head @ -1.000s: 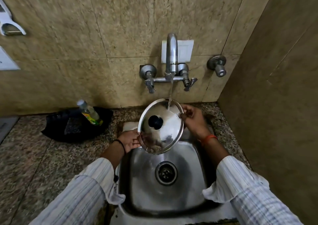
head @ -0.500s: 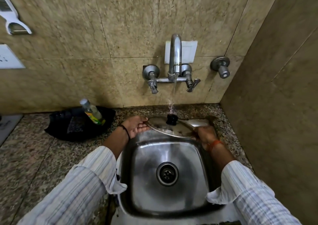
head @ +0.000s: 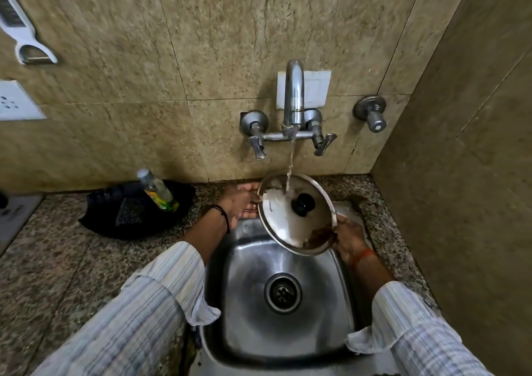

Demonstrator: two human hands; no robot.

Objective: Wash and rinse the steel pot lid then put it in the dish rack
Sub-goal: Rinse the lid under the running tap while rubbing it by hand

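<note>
The steel pot lid, round with a black knob at its middle, is tilted towards me over the back of the sink. Water runs from the tap onto its upper part. My left hand grips the lid's upper left rim. At the lower right rim my right hand holds it from beneath, partly hidden behind the lid. No dish rack is in view.
A black tray on the granite counter left of the sink holds a dish-soap bottle and a dark scrub pad. A side wall stands close on the right. A white peeler hangs on the wall at upper left.
The lid went from tilted towards me, to nearly flat under the stream, to tilted towards me again, now shifted right. My left hand moved up to its far rim, my right hand lower.
</note>
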